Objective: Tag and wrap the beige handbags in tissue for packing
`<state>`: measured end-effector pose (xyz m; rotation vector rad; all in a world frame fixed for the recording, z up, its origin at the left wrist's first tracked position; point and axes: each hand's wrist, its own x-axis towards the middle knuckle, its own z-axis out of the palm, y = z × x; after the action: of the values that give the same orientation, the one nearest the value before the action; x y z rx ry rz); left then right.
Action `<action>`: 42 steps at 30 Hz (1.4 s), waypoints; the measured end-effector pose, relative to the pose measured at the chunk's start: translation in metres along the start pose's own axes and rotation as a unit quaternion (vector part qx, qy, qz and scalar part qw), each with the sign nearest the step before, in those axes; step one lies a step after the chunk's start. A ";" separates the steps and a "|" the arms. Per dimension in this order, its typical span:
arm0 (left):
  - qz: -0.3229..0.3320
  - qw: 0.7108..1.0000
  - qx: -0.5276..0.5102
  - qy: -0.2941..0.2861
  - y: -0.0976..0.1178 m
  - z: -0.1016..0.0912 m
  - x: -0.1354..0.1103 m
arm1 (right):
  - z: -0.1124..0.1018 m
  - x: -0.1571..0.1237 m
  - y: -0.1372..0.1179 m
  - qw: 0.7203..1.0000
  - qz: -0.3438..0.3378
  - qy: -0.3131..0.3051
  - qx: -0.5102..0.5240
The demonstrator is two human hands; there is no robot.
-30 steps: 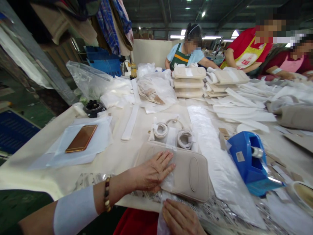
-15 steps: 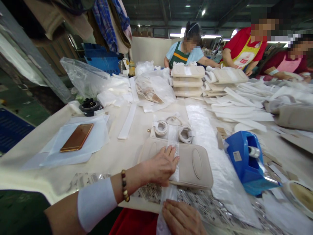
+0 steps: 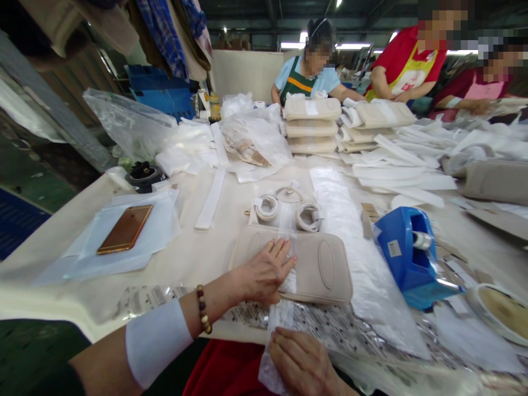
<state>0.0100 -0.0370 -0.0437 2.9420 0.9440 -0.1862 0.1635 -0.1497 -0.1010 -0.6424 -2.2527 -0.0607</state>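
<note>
The work table [image 3: 193, 264], covered in pale cloth, is filling the whole view; three people in aprons are standing at its far end behind stacked beige pads [image 3: 310, 125]. A long clear plastic sheet [image 3: 350, 231] is lying from the table's middle toward the near edge. Just left of it, near the front edge, one beige padded panel [image 3: 325, 267] is lying flat, its oval recess facing up. To the right of the sheet, a blue tape dispenser [image 3: 406, 258] is standing upright, well apart from the panel.

The left hand [image 3: 264, 273] is resting palm down on the panel's left half, fingers stretched out and slightly spread, gripping nothing. Its fingertips are pressing on a translucent film strip [image 3: 287, 231], which is running across the panel from the far side to the near side and hanging over the table edge. The right hand [image 3: 303, 366] is lying at the bottom of the view on the strip's lower end, fingers bent over the film; whether they are pinching it cannot be told.

A gold phone [image 3: 125, 229] is lying on white sheets at the left. Two coiled white straps [image 3: 268, 208] are sitting just beyond the panel. A beaded bracelet [image 3: 203, 308] is circling the left wrist.
</note>
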 end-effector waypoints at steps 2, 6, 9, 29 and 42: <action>0.009 1.000 -0.003 0.003 -0.001 0.000 -0.004 | 0.001 -0.002 0.001 1.000 0.001 -0.002 -0.004; 0.021 0.999 -0.018 0.021 -0.002 -0.004 -0.007 | 0.003 -0.004 0.000 1.000 0.000 -0.001 0.005; 0.006 0.998 -0.008 0.063 -0.001 -0.005 -0.003 | 0.005 -0.003 0.000 1.000 0.005 0.014 0.011; -0.028 0.995 -0.043 0.087 -0.009 -0.005 0.000 | 0.006 -0.003 0.004 0.999 0.020 0.022 0.040; -0.049 0.990 -0.051 0.124 -0.010 0.005 0.003 | 0.007 -0.005 0.003 0.999 0.007 0.013 0.036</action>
<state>0.0064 -0.0272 -0.0489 2.8712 1.0913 0.2241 0.1630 -0.1478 -0.1095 -0.6156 -2.2146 0.0194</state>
